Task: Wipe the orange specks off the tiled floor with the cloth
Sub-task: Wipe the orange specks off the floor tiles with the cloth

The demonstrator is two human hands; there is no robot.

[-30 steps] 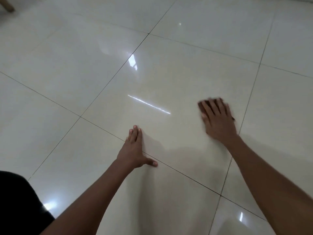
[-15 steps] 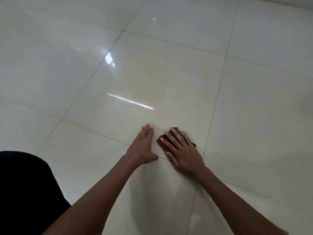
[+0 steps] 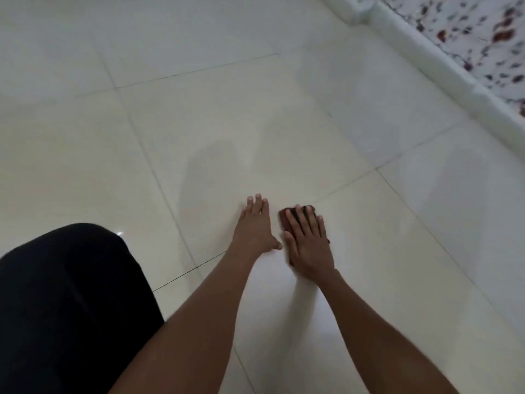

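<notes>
Cloth (image 3: 287,220), dark reddish-brown, lies flat on the cream tiled floor (image 3: 369,251) just right of frame centre, pressed down under the right hand (image 3: 308,240), whose fingers are straight and spread over it. Left hand (image 3: 255,226) sits just beside it to the left, palm down on the tile with fingers straight, holding nothing. Black-clad knee (image 3: 71,302) fills lower left; white raised border (image 3: 426,49) and a speckled surface (image 3: 483,29) run across upper right.
</notes>
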